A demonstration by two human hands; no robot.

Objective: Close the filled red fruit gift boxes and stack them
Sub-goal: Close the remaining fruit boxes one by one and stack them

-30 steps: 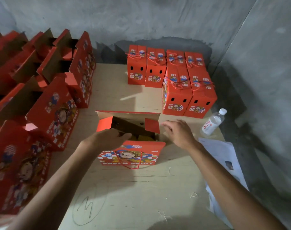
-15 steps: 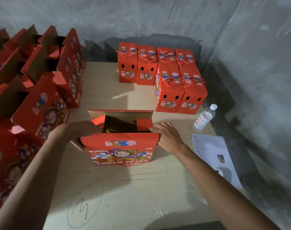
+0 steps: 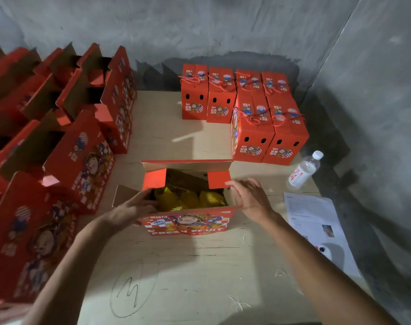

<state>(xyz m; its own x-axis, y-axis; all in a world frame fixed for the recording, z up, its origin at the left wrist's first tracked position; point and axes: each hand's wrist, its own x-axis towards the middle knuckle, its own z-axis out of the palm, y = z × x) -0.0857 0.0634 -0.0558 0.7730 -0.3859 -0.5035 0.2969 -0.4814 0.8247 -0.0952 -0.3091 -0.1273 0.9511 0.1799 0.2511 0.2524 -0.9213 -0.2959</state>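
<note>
Head view: left hand [image 3: 129,211] and right hand [image 3: 249,195], grips spread, press open box [image 3: 186,222] edges.

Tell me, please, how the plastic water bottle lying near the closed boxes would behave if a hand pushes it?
The water bottle lies on its side on the table, so a sideways push would probably roll it, perhaps toward the edge close beside it. It looks small and clear, so it is likely light. Its smooth plastic may slip a little in a grip.

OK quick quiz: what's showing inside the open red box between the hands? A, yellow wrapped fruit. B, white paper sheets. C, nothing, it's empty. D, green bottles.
A: the open red box shows yellow net-wrapped fruit under its raised flaps.
</note>
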